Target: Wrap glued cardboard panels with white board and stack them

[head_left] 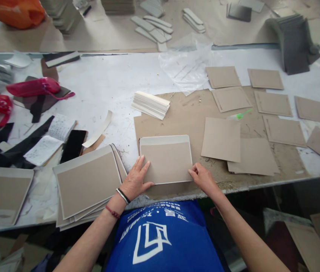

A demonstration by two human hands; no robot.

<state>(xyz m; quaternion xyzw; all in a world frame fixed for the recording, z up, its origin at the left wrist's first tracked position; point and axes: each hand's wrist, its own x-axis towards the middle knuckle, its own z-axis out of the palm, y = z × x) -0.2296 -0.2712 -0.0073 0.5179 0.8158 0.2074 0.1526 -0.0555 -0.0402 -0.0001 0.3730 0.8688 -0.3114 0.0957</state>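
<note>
A brown card panel with a white border strip along its top (166, 158) lies on a large brown cardboard sheet (188, 109) at the table's near edge. My left hand (136, 180) rests flat on the panel's lower left corner, fingers stretched out. My right hand (203, 178) pinches the panel's lower right corner with fingers curled. To the left lies a fanned pile of similar bordered panels (88, 183). A stack of white strips (151, 104) sits just beyond the panel.
Several brown card squares (273, 104) are spread over the right of the table, with a green-tipped glue bottle (238, 115) among them. Clear plastic bag (186, 66), notebooks (53, 138), black scraps and a pink pouch (34, 87) lie left and behind. The table edge runs just below my hands.
</note>
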